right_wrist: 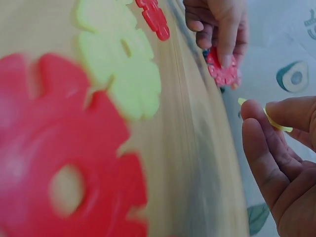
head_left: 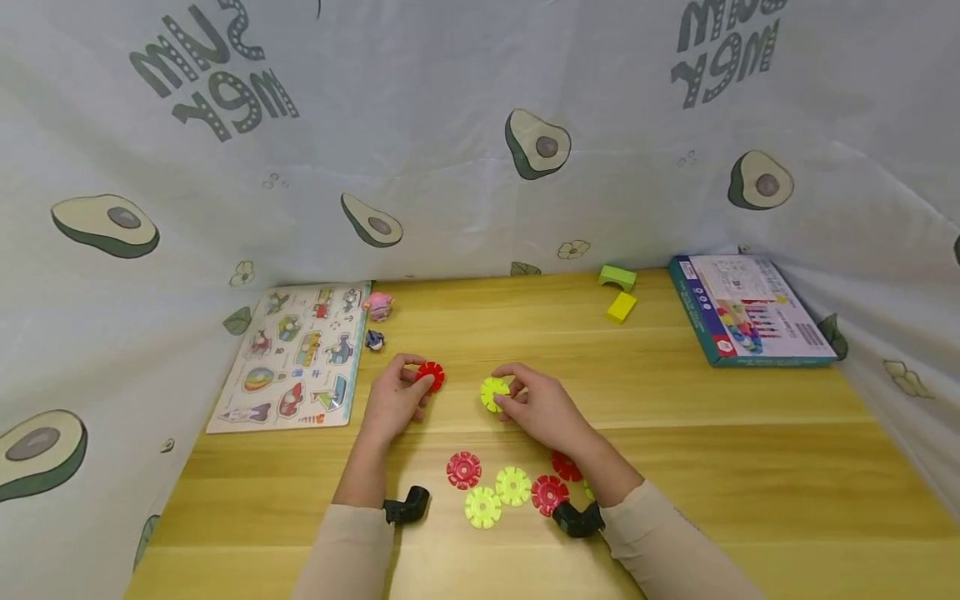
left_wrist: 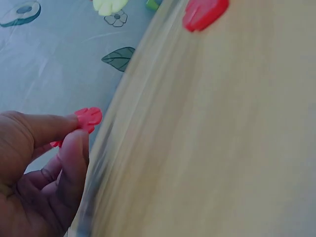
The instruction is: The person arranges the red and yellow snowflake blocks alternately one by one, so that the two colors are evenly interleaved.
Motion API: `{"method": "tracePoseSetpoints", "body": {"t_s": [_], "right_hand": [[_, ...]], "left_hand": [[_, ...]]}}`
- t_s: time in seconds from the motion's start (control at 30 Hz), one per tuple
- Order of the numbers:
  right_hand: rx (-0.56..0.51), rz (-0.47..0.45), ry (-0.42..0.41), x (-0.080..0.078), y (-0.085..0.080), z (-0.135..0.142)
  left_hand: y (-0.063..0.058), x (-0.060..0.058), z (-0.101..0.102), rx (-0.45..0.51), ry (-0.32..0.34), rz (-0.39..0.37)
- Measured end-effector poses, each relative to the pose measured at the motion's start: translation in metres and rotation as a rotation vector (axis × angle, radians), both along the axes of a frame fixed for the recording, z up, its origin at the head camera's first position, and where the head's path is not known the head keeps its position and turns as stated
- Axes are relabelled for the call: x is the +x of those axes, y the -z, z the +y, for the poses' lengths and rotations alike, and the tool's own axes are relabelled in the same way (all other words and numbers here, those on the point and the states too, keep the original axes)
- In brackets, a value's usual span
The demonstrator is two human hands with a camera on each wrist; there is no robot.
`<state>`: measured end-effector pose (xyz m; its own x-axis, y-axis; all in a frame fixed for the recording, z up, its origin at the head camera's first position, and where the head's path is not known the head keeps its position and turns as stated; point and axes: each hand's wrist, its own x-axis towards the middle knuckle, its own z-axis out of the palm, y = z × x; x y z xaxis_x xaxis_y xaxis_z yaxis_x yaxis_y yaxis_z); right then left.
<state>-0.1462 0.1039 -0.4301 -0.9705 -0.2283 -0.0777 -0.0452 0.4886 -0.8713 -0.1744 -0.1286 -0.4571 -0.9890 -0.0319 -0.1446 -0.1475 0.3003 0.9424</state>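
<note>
My left hand pinches a red notched disc between thumb and fingers, above the table's middle. In the left wrist view that red disc pokes out past the fingertips. Across from it, my right hand pinches a yellow notched disc; the right wrist view shows this disc nearly edge-on. The two held discs are apart. Nearer my body lie loose discs: a red one, yellow ones, and more red ones, some partly hidden by my right arm.
A picture puzzle board lies at the left, with a pink toy figure and a dark blue one beside it. Green arch and yellow blocks sit at the back. A flat box lies back right, against the hanging cloth.
</note>
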Motion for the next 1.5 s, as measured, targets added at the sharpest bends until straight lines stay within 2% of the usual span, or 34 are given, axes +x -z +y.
{"method": "tracePoseSetpoints", "body": {"t_s": [0.3,0.4,0.53,0.63,0.77,0.9,1.0,1.17,1.3,1.43,1.5], "right_hand": [[-0.02,0.038,-0.046,-0.031,0.004,-0.037],[0.008,0.044,-0.058,-0.045,0.008,-0.049],[0.032,0.005,-0.066,-0.062,0.013,-0.064],[0.069,-0.023,-0.074,-0.071,0.017,-0.071],[0.198,-0.004,-0.099,-0.076,0.02,-0.076],[0.307,0.031,-0.112,-0.078,0.022,-0.079],[0.345,0.044,-0.1,-0.08,0.022,-0.08],[0.396,0.054,-0.081,-0.083,0.026,-0.081],[0.357,0.012,-0.104,-0.086,0.03,-0.078],[0.257,-0.054,-0.13,-0.087,0.029,-0.073],[0.244,-0.062,-0.14,-0.087,0.029,-0.072]], "left_hand": [[0.005,-0.005,-0.005,-0.026,-0.111,-0.064],[0.007,-0.006,-0.007,-0.073,-0.148,-0.051],[0.009,-0.009,-0.011,-0.168,-0.209,-0.008],[0.009,-0.01,-0.012,-0.213,-0.231,0.012],[0.007,-0.01,-0.015,-0.228,-0.208,-0.01],[0.006,-0.008,-0.018,-0.247,-0.149,-0.045],[0.006,-0.009,-0.02,-0.262,-0.119,-0.059],[0.007,-0.01,-0.022,-0.234,-0.129,-0.083],[0.008,-0.011,-0.022,-0.206,-0.134,-0.104],[0.008,-0.012,-0.022,-0.211,-0.133,-0.119],[0.008,-0.012,-0.022,-0.223,-0.135,-0.123]]}}
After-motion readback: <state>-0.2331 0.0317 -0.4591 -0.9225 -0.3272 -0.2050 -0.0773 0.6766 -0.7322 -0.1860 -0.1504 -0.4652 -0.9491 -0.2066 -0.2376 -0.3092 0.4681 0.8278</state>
